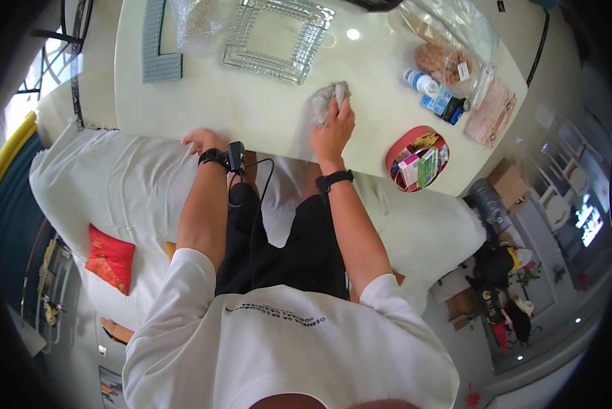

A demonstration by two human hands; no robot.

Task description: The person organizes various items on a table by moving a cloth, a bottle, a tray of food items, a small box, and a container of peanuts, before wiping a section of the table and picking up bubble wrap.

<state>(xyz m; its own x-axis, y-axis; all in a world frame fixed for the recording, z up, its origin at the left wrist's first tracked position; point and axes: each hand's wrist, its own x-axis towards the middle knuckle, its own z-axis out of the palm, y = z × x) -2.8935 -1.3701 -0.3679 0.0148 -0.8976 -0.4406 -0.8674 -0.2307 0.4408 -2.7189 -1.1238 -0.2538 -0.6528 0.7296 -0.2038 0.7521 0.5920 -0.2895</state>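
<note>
My right hand presses a crumpled grey cloth onto the white tabletop. Just beyond the cloth lies a square ribbed glass tray. My left hand rests at the table's near edge with its fingers apart and no object seen in it; part of it is hidden by the wrist. A black strap with a small black device and a cable sits on that wrist. Another black band circles my right wrist.
A red oval box with small cartons stands at the near right. Behind it are a white bottle, a tub of nuts and a pink bag. Bubble wrap and a grey-green mat lie at left. A white-covered sofa is behind me.
</note>
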